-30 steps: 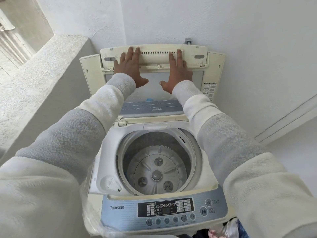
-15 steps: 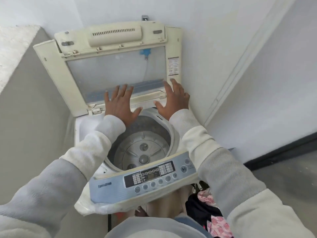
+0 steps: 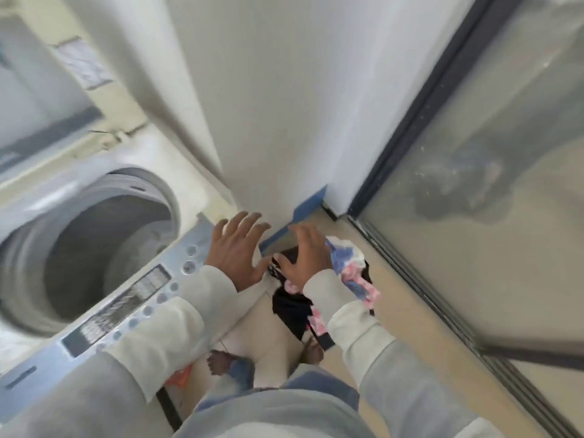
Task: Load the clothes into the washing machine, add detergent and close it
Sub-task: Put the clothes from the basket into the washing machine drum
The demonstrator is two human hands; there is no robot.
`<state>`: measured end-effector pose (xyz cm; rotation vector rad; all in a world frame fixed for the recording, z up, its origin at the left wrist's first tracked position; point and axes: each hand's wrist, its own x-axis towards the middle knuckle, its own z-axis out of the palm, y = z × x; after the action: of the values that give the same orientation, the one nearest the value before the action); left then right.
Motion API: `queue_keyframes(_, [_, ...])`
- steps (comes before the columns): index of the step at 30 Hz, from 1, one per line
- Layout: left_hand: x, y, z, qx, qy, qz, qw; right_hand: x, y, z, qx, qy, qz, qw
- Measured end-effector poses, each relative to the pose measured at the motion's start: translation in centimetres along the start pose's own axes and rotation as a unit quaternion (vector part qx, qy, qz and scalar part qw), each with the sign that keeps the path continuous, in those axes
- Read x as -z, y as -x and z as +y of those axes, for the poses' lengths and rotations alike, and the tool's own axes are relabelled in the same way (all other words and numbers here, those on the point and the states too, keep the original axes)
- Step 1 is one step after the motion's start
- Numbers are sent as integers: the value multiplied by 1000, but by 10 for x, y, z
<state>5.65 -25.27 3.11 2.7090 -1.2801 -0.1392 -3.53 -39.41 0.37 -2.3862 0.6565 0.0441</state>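
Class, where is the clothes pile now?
Head view: the clothes pile lies on the floor right of the washing machine, beneath the right hand.

Both arms (image 3: 177,320) reach forward and down side by side, in sleeves banded cream and grey. The left hand (image 3: 235,252) is palm down, its fingers (image 3: 249,221) straight and spread wide, thumb out toward the right hand (image 3: 305,257). The right hand lies the same way, palm down, fingers fanned and slightly bent, thumb pointing left, so the two thumbs nearly meet. Both hands are empty. Below the wrists the bare feet (image 3: 219,363) show, blurred.
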Motion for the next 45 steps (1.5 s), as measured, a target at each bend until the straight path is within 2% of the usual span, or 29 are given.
queue_keyframes(4, [-68, -16, 55, 28, -23, -194, 980, -20, 23, 92, -98, 27, -70, 992])
queue_keyframes(9, [-157, -32, 86, 43, -28, -298, 953, -59, 33, 173, -191, 30, -131, 972])
queue_keyframes(16, [-264, -70, 99, -1, -17, -359, 933, -114, -8, 254, -241, 63, -191, 950])
queue_keyframes(20, [-308, -84, 97, 24, 12, -350, 936, -147, -41, 290, -251, 90, -196, 944])
queue_keyframes(23, [-323, -84, 104, 13, 30, -339, 940, -163, -54, 303, -275, 86, -175, 941])
queue_keyframes(25, [-325, -83, 107, 10, 49, -342, 938, -169, -55, 307, -285, 90, -161, 940])
queue_keyframes(27, [-321, -84, 106, 19, 84, -335, 938, -169, -51, 304, -295, 55, -114, 947])
queue_keyframes(30, [-307, -87, 106, 55, 130, -323, 936, -152, -41, 290, -288, -41, -4, 957])
queue_keyframes(33, [-279, -89, 113, 79, 170, -306, 934, -122, -30, 269, -259, -156, 86, 949])
queue_keyframes(36, [-241, -87, 123, 83, 191, -302, 930, -84, -14, 241, -233, -200, 109, 945])
queue_keyframes(40, [-190, -79, 133, 84, 221, -282, 930, -34, 7, 191, -239, -269, 80, 930])
queue_keyframes(42, [-164, -70, 138, 125, 284, -286, 907, -12, 18, 164, -233, -311, 66, 919])
queue_keyframes(45, [-119, -53, 139, 215, 455, -246, 828, 21, 39, 130, -192, -355, 111, 908])
